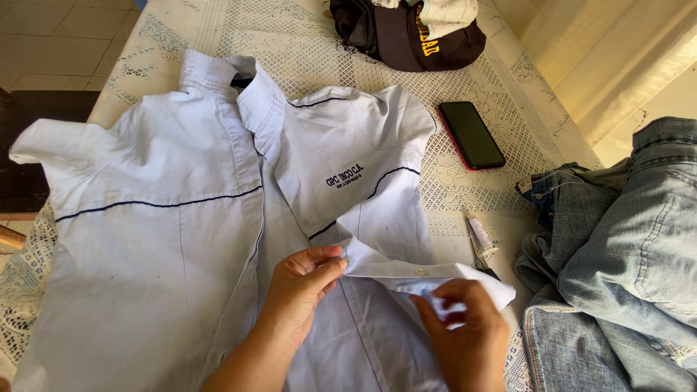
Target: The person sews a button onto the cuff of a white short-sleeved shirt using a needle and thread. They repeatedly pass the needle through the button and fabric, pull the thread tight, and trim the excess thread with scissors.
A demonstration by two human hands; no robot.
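A pale blue short-sleeved shirt point(160, 239) with thin dark piping lies spread open on the table. My left hand point(305, 283) pinches the buttoned front edge of the shirt near a small button. My right hand point(468, 330) grips the same folded edge further right, with the cloth bunched under its fingers. The strip of cloth between both hands is lifted slightly off the rest of the shirt.
A white lace tablecloth point(501, 116) covers the table. A black phone in a red case point(471, 134) lies right of the shirt. A dark cap point(421, 40) sits at the far edge. Blue jeans point(617, 268) are heaped at right, with a small white tube and scissors point(481, 243) beside them.
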